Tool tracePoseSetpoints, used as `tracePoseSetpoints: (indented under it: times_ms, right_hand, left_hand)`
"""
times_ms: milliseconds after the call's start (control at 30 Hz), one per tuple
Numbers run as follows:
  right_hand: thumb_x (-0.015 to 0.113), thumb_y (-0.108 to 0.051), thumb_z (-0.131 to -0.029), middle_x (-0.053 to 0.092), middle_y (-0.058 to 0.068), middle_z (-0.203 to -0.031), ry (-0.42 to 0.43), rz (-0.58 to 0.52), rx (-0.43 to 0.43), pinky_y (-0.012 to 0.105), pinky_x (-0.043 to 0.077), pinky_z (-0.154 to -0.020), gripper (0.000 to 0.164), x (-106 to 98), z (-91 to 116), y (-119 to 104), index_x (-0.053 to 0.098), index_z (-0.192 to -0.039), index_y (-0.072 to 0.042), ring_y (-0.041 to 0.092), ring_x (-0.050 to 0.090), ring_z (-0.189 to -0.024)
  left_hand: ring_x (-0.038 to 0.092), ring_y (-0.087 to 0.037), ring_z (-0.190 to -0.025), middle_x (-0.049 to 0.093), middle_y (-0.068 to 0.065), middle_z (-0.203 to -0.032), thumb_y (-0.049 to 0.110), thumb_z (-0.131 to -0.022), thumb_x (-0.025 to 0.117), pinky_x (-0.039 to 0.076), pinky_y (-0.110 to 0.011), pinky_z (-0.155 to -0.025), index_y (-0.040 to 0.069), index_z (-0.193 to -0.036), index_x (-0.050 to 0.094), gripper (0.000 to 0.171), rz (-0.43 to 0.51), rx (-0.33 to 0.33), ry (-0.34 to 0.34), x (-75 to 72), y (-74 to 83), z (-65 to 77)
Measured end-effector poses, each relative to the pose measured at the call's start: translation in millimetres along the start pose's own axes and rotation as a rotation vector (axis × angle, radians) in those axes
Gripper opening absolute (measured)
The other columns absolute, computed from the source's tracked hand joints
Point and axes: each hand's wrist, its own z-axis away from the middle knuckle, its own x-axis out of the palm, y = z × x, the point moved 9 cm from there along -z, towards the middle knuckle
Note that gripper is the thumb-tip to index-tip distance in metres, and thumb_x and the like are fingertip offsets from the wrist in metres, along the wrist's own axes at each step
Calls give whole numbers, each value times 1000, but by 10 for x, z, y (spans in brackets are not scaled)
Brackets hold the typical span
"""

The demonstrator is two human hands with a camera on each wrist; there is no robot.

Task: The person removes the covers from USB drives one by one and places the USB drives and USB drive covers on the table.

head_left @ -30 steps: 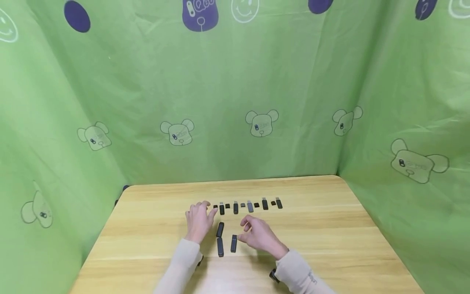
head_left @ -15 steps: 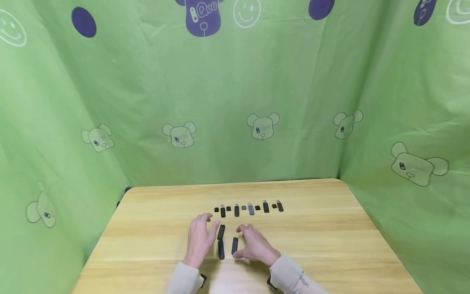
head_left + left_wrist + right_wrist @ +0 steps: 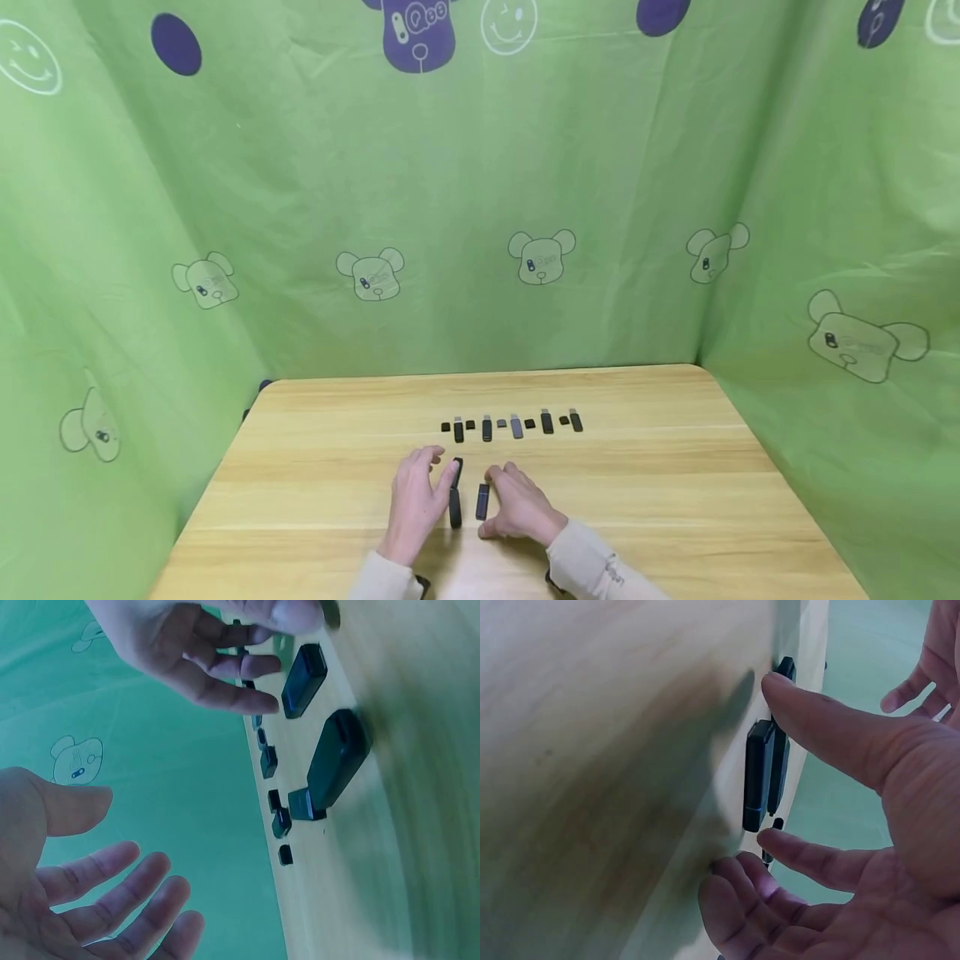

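I see the left hand (image 3: 415,507) relaxed, fingers released; the right hand (image 3: 523,507), also loose, straddles a dark stick (image 3: 482,502) lying on the table (image 3: 675,492) (its sleeve lettering (image 3: 614,575) I can't read).

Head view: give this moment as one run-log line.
left hand: beside two black USB sticks | right hand: spans single capped USB stick, contact unclear | uncapped USB sticks: row beyond hands

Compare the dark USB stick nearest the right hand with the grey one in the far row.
The dark stick is near black; the grey stick is paler. The grey stick's plug is bare; the dark stick shows none. The dark stick lies nearer the head camera than the grey stick. Both lie on the table.
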Motion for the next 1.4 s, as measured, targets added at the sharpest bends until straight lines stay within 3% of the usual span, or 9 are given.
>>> tracePoseSetpoints:
  times_ms: [233, 467, 567, 800, 933, 1067, 1200, 1400]
  right_hand:
    - [97, -31, -59, 56, 9, -99, 17, 36, -4, 39, 53, -73, 69, 11, 10, -10, 64, -111, -1, 19, 52, -84]
    - [93, -55, -58, 61, 22, -111, 77, 97, 2, 51, 58, -77, 96, 35, 46, -65, 60, -121, 10, 32, 61, -92]
    - [92, -59, -59, 62, 27, -115, 96, 136, -9, 54, 59, -77, 101, 57, 52, -100, 60, -122, 13, 36, 64, -94]
    - [93, -40, -65, 61, 16, -97, 97, 141, -1, 48, 56, -68, 71, 36, 22, -88, 63, -109, 7, 26, 58, -81]
    - [92, -38, -65, 59, 12, -92, 88, 126, -12, 43, 54, -65, 64, 29, 8, -71, 63, -103, 4, 23, 54, -77]
    - [92, -38, -64, 55, 6, -83, 86, 105, -16, 34, 44, -56, 53, -8, 1, -43, 62, -89, -2, 19, 49, -70]
    - [93, -37, -63, 53, 4, -79, 101, 77, -3, 29, 39, -53, 48, -88, -9, -14, 61, -81, -5, 18, 48, -65]
    - [93, -38, -65, 56, 3, -80, 132, 54, -10, 26, 41, -53, 52, -234, -14, -22, 65, -88, -1, 16, 49, -64]
  left_hand:
    - [67, -29, -94, 73, -14, -103, 22, -93, 72, 54, -37, -81, 4, -115, 68, 29, 0, -8, -4, 36, -8, 43]
    - [67, -30, -94, 73, -17, -105, 20, -93, 72, 54, -38, -80, 3, -114, 68, 27, 2, -11, -16, 56, -18, 71]
    - [67, -29, -93, 73, -16, -104, 19, -93, 72, 54, -36, -79, 4, -113, 69, 26, -6, -10, -17, 61, -20, 87]
    - [67, -30, -95, 73, -16, -105, 20, -94, 71, 54, -37, -80, 2, -115, 68, 28, -4, -9, -20, 74, -19, 94]
    - [67, -30, -94, 74, -16, -105, 20, -93, 72, 55, -38, -80, 3, -114, 69, 27, -21, -13, -18, 70, -29, 94]
    - [67, -30, -94, 74, -16, -104, 19, -93, 72, 55, -38, -80, 3, -113, 69, 26, -25, -10, -22, 73, -24, 91]
    - [67, -31, -95, 73, -16, -105, 18, -93, 72, 54, -39, -81, 2, -113, 69, 26, -15, -4, -17, 66, -10, 81]
    - [67, -30, -94, 74, -16, -104, 18, -93, 72, 54, -39, -80, 3, -111, 70, 24, -22, 11, -8, 58, 25, 69]
